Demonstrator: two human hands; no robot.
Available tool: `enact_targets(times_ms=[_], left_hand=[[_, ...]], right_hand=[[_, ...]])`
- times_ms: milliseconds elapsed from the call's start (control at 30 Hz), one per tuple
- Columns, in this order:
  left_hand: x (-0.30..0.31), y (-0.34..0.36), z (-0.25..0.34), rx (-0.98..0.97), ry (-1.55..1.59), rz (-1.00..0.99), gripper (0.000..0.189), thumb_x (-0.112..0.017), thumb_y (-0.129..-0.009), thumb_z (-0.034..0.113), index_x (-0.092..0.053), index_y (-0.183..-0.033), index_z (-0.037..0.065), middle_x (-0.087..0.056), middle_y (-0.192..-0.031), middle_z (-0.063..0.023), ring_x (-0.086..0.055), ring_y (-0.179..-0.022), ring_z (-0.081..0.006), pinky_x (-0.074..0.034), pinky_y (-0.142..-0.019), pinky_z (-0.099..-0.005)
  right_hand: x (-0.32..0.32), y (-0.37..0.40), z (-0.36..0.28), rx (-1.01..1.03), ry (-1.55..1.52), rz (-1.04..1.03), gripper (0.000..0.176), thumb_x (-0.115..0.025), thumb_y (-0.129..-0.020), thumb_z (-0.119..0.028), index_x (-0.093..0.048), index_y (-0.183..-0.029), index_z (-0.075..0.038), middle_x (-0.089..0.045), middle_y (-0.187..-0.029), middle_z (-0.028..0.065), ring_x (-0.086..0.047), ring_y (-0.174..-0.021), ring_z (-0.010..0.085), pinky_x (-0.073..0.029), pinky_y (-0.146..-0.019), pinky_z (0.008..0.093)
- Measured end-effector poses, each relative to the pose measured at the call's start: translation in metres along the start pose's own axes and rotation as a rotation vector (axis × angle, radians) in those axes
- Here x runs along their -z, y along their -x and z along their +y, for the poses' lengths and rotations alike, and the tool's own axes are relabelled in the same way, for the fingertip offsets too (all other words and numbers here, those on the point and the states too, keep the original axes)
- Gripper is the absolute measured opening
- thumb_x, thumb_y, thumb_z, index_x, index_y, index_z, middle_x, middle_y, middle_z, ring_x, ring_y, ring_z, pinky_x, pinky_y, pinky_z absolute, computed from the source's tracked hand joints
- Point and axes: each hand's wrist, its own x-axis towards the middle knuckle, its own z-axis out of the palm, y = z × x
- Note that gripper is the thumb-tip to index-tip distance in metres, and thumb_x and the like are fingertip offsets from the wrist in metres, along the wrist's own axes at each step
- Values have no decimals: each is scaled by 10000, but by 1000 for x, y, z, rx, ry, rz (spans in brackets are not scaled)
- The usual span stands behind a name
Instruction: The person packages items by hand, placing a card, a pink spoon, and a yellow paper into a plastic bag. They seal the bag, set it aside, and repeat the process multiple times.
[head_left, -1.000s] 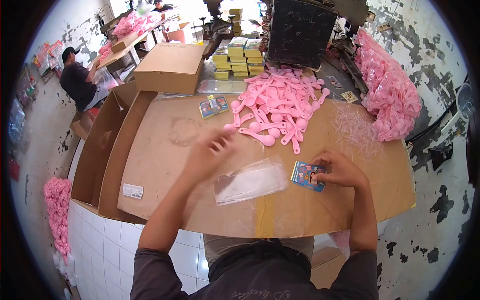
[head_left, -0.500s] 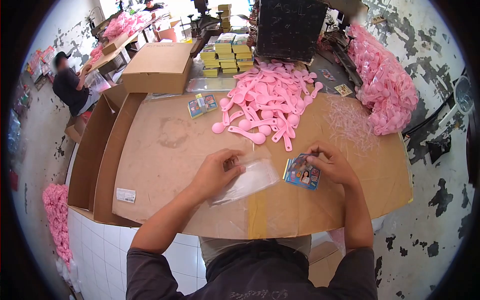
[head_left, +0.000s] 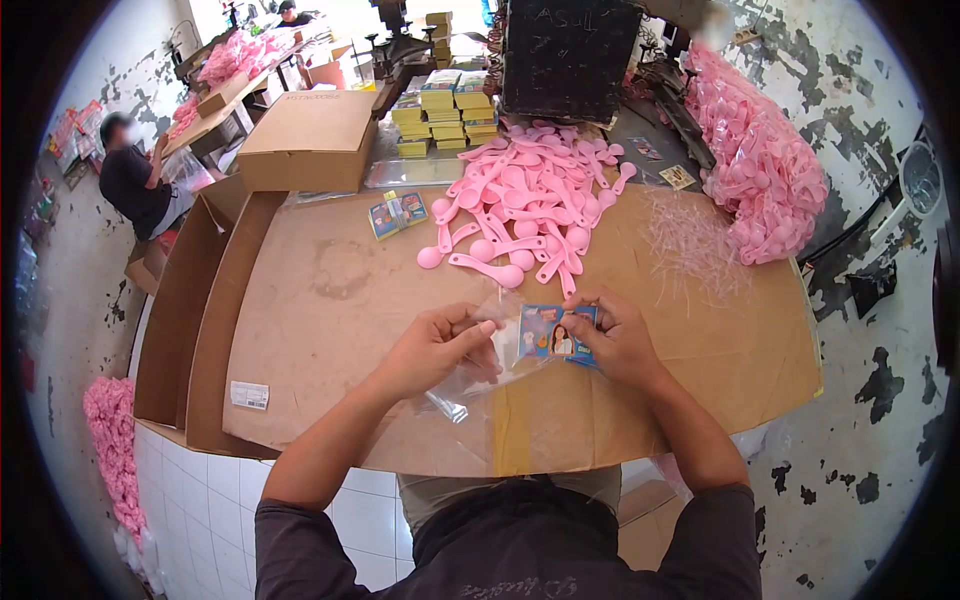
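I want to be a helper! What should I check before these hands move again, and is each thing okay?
1. Left hand has a clear bag: ok, its fingers are on the film.
2. Right hand has the blue card: ok, gripped near its right end.
3. Card's edge is inside the bag: cannot tell, the see-through film hides where the opening is.
4. One hand is free: not ok, both are busy.
5. Pink spoons are close by: ok, heaped just beyond the hands.
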Motion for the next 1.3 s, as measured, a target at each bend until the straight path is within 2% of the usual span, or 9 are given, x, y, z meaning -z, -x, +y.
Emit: enact_targets(times_ms=[233,533,633,733,833,933,1033,1133,1300], left_hand=[[-14,0,-9,22,48,-4,284,-682,-1030,209,-710,-1116,-60,-778,-982,-111,-734,-858,-128,-583,-728,-275],[-14,-1,-12,4,-14,28,261,-695,-1019,179,-699,-1118,-63,-780,-994,-137,-756,-854,-162,-600,-746,-265],[-20,1,-11,-2,-23,58,251,-699,-1016,169,-700,-1121,-59,-778,-996,-125,-760,-843,-167,-590,-753,-258],[-23,3,-15,-39,-51,54,233,-692,-1020,159,-703,-1125,-49,-773,-991,-100,-744,-859,-138,-581,-760,-253],[-25,4,-17,-121,-230,-24,214,-672,-1033,155,-704,-1123,-38,-765,-977,-72,-713,-866,-96,-578,-750,-249],[-24,6,-17,-120,-393,-54,232,-663,-1036,157,-700,-1149,-42,-760,-945,-79,-709,-796,-98,-567,-717,-269],[-27,5,-12,-40,-116,72,214,-657,-1041,145,-673,-1173,-23,-758,-978,-50,-673,-849,-52,-551,-721,-233],[-24,4,-13,-147,-123,75,221,-658,-1041,142,-657,-1189,-21,-757,-985,-49,-669,-842,-44,-542,-708,-227],[-22,7,-11,-88,-175,48,206,-651,-1045,148,-658,-1176,-11,-753,-964,-41,-660,-820,-40,-531,-692,-218]], right_hand=[[-10,0,-15,101,-156,190,198,-683,-1001,-36,-630,-1185,15,-693,-1017,46,-670,-916,85,-554,-799,248],[-8,2,-12,234,76,221,210,-732,-946,-32,-695,-1151,-9,-689,-1054,75,-680,-920,131,-554,-804,294],[-3,2,-24,367,429,112,231,-750,-911,-17,-713,-1139,-25,-693,-1048,99,-682,-864,165,-548,-767,308],[-6,1,-30,370,448,-34,258,-768,-879,-12,-728,-1132,-46,-700,-1018,109,-679,-832,200,-542,-737,324],[-14,0,-31,398,458,-127,276,-760,-897,13,-719,-1169,-10,-701,-982,68,-679,-854,134,-552,-739,284],[-30,8,-28,159,190,-26,202,-752,-919,-38,-726,-1118,-14,-704,-975,99,-680,-818,151,-552,-717,306],[-28,5,-26,-21,-138,169,178,-733,-946,-59,-720,-1108,14,-702,-983,100,-679,-808,140,-557,-718,302],[-25,6,-25,83,106,71,174,-724,-955,-72,-718,-1101,22,-701,-986,109,-682,-817,155,-554,-723,304],[-20,-3,-41,373,339,-305,198,-693,-983,-135,-724,-1103,19,-694,-1011,112,-668,-906,203,-540,-802,346]])
